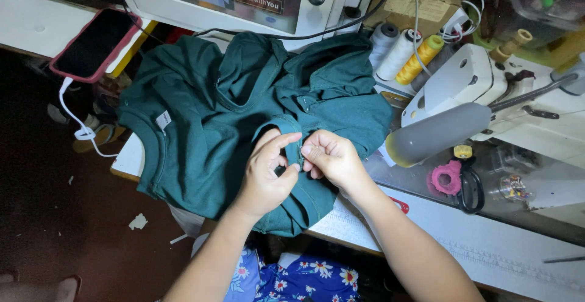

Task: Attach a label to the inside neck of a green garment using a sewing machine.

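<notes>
We see the left hand [266, 177] and right hand [329, 158] both pinched shut on one edge of the dark green garment [207, 125], keeping it taut beside the sewing machine [469, 89].

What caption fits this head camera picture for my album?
Both hands, left and right, pinch a green shirt beside a sewing machine.

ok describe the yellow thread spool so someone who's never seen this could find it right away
Start at the white sewing machine on the right of the table. Just left of its top stand three thread cones in a row behind the green garment. The yellow thread spool is the rightmost, nearest the machine; its two neighbours are white or pale grey.
</notes>
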